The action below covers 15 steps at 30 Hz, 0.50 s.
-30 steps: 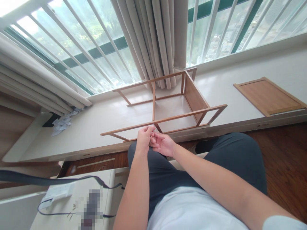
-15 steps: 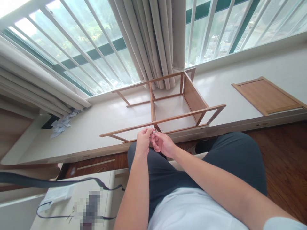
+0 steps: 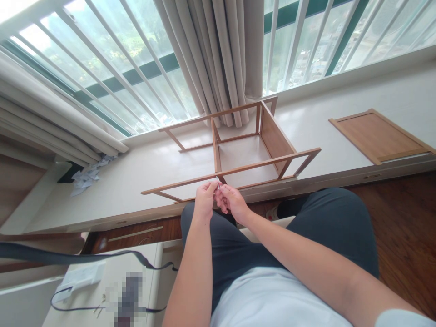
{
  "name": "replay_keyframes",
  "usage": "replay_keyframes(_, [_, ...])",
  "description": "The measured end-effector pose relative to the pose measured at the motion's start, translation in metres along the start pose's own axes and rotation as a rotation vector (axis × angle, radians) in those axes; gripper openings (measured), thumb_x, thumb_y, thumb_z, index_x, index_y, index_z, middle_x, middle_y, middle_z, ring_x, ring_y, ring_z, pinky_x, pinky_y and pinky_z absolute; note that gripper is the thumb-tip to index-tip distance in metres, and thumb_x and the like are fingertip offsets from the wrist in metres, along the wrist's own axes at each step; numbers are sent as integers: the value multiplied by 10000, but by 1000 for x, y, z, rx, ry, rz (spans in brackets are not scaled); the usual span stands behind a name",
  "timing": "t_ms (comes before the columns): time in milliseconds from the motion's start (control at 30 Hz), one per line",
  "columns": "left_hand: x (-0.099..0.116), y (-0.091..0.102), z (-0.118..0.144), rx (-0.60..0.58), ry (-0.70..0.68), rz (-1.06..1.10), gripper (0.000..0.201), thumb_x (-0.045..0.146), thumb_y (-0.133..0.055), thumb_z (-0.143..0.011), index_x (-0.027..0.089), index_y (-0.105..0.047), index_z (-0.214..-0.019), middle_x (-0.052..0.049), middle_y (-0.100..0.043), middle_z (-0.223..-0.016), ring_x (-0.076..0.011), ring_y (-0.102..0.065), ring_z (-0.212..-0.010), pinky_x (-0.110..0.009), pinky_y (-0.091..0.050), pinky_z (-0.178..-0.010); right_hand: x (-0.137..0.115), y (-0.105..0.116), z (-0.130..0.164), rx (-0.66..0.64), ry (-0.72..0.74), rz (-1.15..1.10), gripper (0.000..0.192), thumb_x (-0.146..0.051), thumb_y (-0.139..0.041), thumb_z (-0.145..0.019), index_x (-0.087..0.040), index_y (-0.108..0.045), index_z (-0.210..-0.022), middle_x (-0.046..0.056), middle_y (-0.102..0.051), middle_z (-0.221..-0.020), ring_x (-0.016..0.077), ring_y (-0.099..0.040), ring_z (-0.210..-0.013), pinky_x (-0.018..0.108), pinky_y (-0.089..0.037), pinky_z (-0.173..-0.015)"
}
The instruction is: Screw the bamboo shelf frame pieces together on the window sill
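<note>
A thin, shiny metal piece (image 3: 217, 180), too small to name, sits between the fingertips of both hands, close to the near rail of a brown wooden rack frame (image 3: 245, 166). My left hand (image 3: 205, 200) pinches it with thumb and fingers. From the other side my right hand (image 3: 235, 203) closes its thumb and index finger on the same piece, its other fingers curled below. The rack frame lies on its side on the white window ledge, with one wooden panel (image 3: 277, 131) fitted across it toward the right.
A loose wooden panel (image 3: 383, 134) lies on the ledge (image 3: 163, 165) at the right. Crumpled paper (image 3: 86, 179) is by the left curtain. Behind my left arm, a white cabinet top (image 3: 150, 261) carries a black strap (image 3: 102, 257), small pins (image 3: 99, 309) and a blurred-out dark object.
My fingers have shifted slightly around the small metal piece, which now shows as a thin sliver. The rack frame stays practically where it was.
</note>
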<state>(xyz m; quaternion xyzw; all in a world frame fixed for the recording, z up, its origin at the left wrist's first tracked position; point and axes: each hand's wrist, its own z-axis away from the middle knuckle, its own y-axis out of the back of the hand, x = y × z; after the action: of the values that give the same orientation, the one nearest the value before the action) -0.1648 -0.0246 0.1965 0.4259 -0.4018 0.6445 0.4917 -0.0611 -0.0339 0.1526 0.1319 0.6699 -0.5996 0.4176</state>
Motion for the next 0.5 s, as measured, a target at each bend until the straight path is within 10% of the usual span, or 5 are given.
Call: replay_keyframes(500, [-2, -1, -1, 33, 18, 4, 288, 407, -727, -724, 142, -681, -827, 30, -571, -499, -112, -492, -353, -213, -379, -340, 2, 0, -1, 21, -2, 21, 349, -527, -594, -881, -182, -570, -833, -35, -597, -586, 63, -411, -369, 178, -306, -339])
